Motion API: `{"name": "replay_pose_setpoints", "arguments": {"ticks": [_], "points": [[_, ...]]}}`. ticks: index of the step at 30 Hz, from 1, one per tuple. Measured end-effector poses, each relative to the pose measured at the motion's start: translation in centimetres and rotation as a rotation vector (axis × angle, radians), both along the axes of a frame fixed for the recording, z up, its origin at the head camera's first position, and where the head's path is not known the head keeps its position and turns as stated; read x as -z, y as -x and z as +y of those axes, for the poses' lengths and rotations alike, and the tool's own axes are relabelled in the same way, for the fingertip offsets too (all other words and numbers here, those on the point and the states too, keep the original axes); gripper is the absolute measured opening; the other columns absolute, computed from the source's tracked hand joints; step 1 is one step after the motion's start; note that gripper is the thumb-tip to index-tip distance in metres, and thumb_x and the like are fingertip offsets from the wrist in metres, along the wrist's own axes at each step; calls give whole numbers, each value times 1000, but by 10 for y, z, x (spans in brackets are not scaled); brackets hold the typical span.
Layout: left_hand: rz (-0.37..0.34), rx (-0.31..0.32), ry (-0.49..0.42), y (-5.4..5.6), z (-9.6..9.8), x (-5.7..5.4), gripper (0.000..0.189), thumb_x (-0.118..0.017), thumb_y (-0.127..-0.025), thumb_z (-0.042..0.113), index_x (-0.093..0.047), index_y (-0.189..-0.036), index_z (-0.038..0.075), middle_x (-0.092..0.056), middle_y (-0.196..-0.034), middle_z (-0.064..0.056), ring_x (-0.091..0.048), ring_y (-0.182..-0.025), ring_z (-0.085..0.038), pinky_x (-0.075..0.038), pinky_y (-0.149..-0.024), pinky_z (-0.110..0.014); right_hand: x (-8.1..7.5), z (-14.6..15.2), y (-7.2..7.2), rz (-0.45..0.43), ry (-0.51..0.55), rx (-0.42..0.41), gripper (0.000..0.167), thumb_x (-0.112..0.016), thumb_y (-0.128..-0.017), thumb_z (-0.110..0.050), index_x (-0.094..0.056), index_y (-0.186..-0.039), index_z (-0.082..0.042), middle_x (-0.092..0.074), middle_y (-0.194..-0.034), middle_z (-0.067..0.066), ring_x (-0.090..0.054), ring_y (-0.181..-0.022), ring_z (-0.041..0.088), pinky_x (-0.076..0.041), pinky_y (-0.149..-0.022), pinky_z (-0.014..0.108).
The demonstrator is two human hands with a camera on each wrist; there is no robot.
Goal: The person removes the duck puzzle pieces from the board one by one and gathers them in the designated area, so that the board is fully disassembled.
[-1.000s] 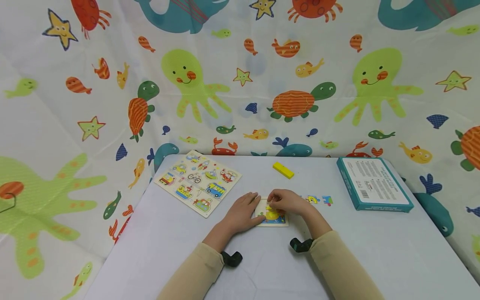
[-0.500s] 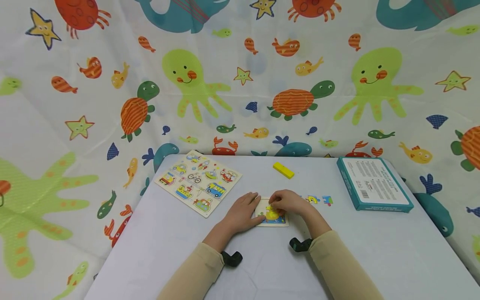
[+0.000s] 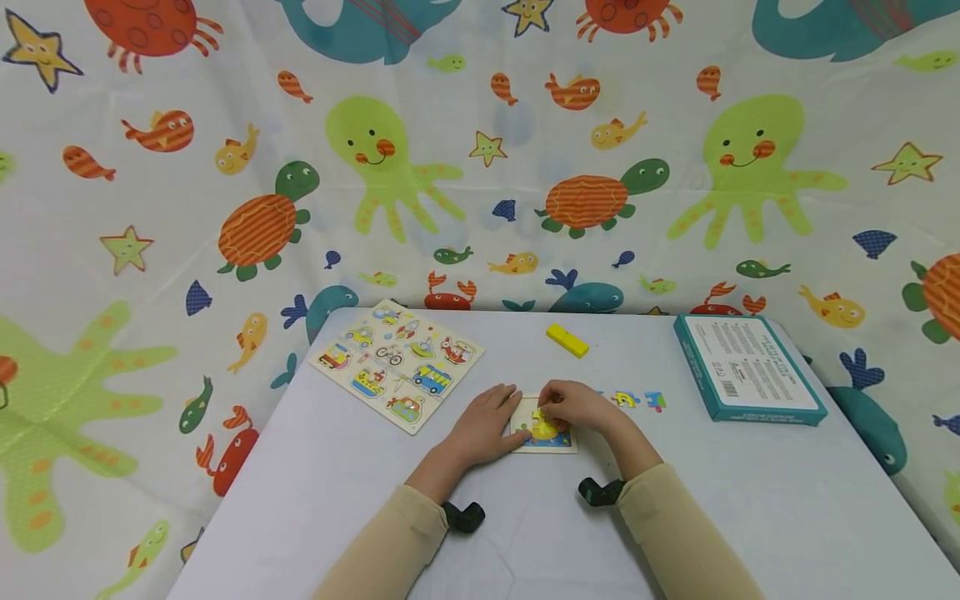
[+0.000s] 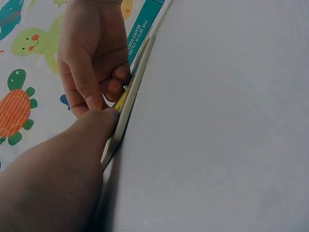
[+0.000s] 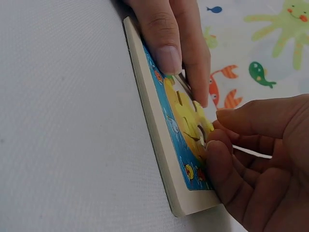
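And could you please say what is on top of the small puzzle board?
On the puzzle board lie yellow jigsaw pieces beside blue artwork; what the left hand and right hand cover cannot be seen.

Head camera: set high on the person, facing forward and down; farthest back, taking in most of the white tabletop [image 3: 810, 517] and the sea-animal backdrop [image 3: 480, 100]. Left wrist camera: close and low, rolled sideways, looking along the left hand [image 3: 486, 425] past the right hand [image 3: 576, 406] to the teal box [image 3: 750, 367]. Right wrist camera: also close, rolled the opposite way, looking across the wooden jigsaw tray [image 5: 150, 121] toward the left hand. All three share tray, hands and backdrop.
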State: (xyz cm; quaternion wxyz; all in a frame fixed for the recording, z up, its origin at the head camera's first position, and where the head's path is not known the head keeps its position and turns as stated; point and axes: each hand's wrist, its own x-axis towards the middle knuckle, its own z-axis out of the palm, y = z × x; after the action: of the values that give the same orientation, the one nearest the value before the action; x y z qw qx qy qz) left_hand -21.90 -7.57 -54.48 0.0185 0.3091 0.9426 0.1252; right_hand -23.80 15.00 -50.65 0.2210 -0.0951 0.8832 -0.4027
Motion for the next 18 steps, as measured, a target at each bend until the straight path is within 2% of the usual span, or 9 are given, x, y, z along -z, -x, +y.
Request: {"name": "replay_pose_setpoints", "arguments": {"ticks": [18], "points": [[-32,-18,4,0,2,-2,80,-47,-95,64,-30,-157,16,-29,-162,-3,-24,-151,-23,-25,-123,-41,4,2,-2,13,103,22,8,-63,-95,-14,-61,-103,-14,-61,-85,6,-58,-68,19,-53,-62,29]]}}
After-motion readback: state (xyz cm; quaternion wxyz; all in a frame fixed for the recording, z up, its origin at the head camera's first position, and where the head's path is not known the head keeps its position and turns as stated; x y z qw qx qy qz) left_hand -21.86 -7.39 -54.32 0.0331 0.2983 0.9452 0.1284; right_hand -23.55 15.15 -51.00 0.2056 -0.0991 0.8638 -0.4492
